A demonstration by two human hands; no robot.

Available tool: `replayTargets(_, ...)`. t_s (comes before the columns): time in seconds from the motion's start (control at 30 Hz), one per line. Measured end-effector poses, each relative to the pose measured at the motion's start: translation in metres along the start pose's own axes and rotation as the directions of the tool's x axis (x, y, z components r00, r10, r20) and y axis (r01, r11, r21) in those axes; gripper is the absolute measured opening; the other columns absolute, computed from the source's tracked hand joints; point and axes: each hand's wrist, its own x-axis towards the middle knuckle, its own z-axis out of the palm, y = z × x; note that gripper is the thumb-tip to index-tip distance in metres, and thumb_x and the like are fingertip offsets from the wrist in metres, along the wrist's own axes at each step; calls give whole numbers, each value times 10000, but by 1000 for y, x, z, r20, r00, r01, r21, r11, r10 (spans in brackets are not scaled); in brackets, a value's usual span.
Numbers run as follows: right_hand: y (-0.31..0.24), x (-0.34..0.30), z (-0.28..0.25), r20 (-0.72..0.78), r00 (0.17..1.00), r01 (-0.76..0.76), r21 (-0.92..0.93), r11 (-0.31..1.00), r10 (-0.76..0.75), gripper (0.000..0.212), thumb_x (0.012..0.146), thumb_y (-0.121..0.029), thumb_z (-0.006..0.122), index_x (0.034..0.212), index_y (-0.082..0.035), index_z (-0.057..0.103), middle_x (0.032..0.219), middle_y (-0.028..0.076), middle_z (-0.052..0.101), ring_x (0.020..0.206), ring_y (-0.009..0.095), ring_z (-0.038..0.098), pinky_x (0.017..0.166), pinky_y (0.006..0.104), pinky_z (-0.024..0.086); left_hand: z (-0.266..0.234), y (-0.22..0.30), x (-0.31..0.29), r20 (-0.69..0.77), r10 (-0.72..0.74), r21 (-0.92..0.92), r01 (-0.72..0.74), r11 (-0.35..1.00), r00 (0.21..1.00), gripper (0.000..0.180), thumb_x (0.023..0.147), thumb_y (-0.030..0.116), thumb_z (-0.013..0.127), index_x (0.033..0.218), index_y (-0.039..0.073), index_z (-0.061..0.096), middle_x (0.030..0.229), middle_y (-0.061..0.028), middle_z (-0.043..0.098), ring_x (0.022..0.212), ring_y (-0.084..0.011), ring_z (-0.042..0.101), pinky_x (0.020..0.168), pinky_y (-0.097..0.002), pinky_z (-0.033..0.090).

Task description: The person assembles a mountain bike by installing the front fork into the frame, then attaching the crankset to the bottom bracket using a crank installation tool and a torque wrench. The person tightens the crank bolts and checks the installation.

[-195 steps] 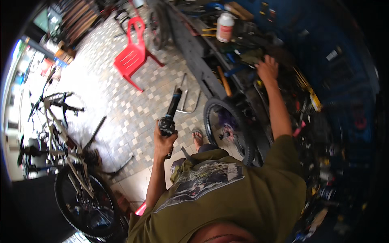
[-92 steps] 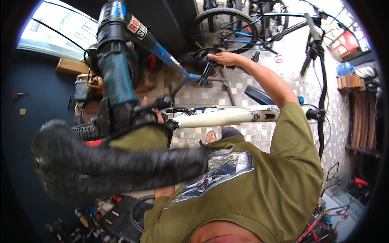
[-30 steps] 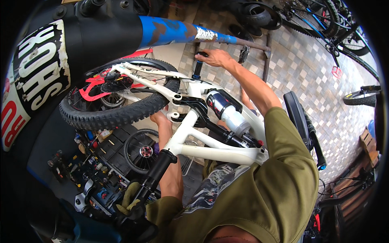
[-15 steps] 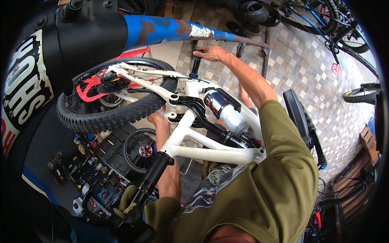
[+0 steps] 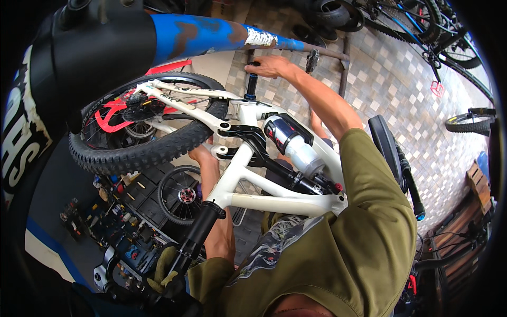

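Observation:
A white full-suspension bike frame (image 5: 285,201) lies on its side in front of me, with a rear wheel (image 5: 158,153) and knobbly tyre at its left. My right hand (image 5: 272,67) reaches over the far side, its fingers closed on the top of a black cylinder (image 5: 252,84) with blue rings that stands up from the frame's bottom bracket area. Below the frame, near the black suspension linkage (image 5: 245,136), is my left hand (image 5: 202,153); tyre and frame hide its fingers. A clear water bottle (image 5: 301,150) sits inside the frame beside the black rear shock (image 5: 290,174).
A blue and black tube (image 5: 211,36) with worn paint crosses the upper left, close to the camera. Tools (image 5: 127,232) lie on a dark surface at lower left, near another wheel (image 5: 182,195). Tyres (image 5: 327,13) and other bikes (image 5: 422,31) stand at the back on tiled floor (image 5: 391,79).
The view has shifted a little, so the blue tube and the bike sit slightly further left. Both hands keep their places at the frame.

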Motion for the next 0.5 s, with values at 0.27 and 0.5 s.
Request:
replayTargets(0.27, 5, 20, 10, -79, 993, 87, -69, 994, -92, 868, 895, -773, 396, 1515, -172, 481, 1496, 142, 536, 1371, 336, 510, 1135, 450, 405, -5, -2, 9, 41, -31, 11, 30, 999, 999, 392, 1016, 382, 507, 1288, 110, 582, 1279, -120, 603, 1136, -304, 599, 823, -492, 568)
replayTargets(0.5, 7, 24, 18, -69, 993, 87, -77, 993, -92, 854, 903, -750, 397, 1524, -167, 469, 1545, 134, 481, 1427, 333, 444, 1188, 453, 344, -1, 5, -2, 28, -47, 69, 45, 997, 999, 397, 1027, 391, 476, 1307, 124, 565, 1275, -122, 598, 1140, -299, 587, 815, -501, 568)
